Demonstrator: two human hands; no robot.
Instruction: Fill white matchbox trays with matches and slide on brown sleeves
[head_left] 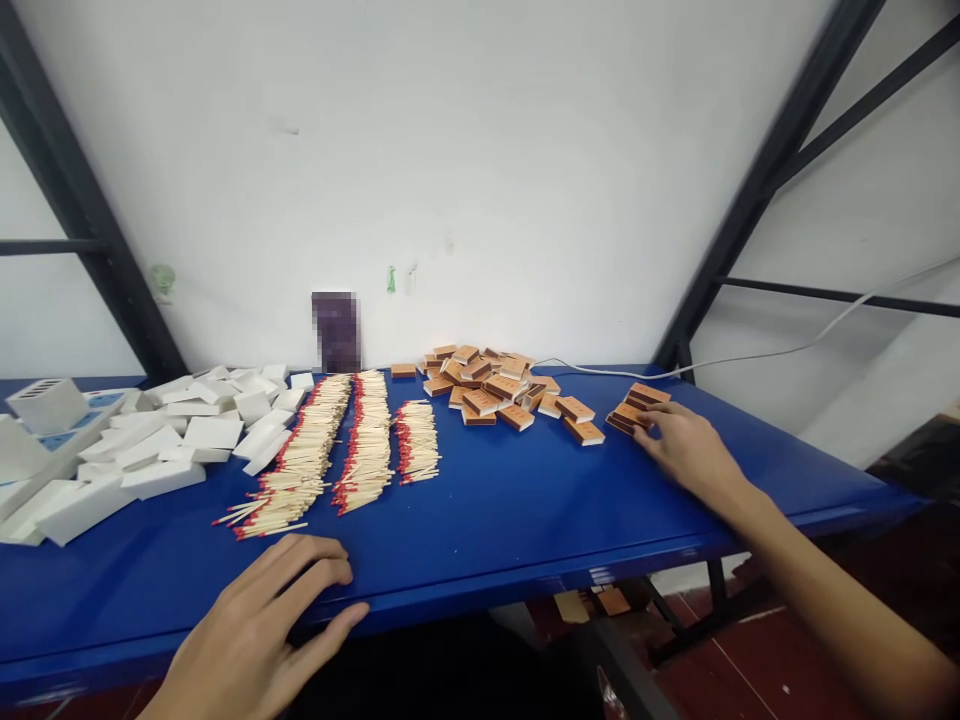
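My left hand (pixel 259 625) rests at the table's front edge, fingers a little bent and apart, with nothing in it. Just beyond it lie rows of red-tipped matches (pixel 304 455), with a second row (pixel 366 440) and a shorter one (pixel 418 442) to the right. At the far right my right hand (pixel 686 445) is closed at a small group of orange-brown matchboxes (pixel 628 413), thumb and fingertips on the near box. Its fingers partly cover that box. A heap of similar matchboxes (pixel 487 385) lies at the back middle, with a few loose ones trailing toward my right hand.
White open trays (pixel 172 425) lie piled on the left of the blue table (pixel 510 520), beside a white slotted block (pixel 49 405). A blurred dark panel (pixel 337 332) leans on the wall. One white cable (pixel 750 355) crosses at the back right. Black metal posts (pixel 739 215) flank the table.
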